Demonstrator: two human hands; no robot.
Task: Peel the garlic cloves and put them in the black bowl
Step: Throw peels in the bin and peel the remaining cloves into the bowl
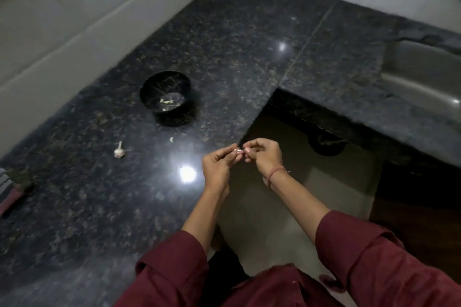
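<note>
A small white garlic clove (237,150) is pinched between the fingertips of my left hand (218,165) and my right hand (262,154), held in the air just past the counter's corner edge. The black bowl (165,93) stands on the dark granite counter, up and to the left of my hands, with a few pale garlic pieces (166,101) in its bottom. A partial garlic bulb with a stem (119,151) lies on the counter left of my hands. A small pale garlic bit (171,139) lies between bulb and bowl.
The speckled granite counter (224,44) is L-shaped, with white walls behind it. A steel sink (421,77) is set in at the right. Below my hands is open floor (287,207). A dark plant-like object (20,179) sits at the left edge.
</note>
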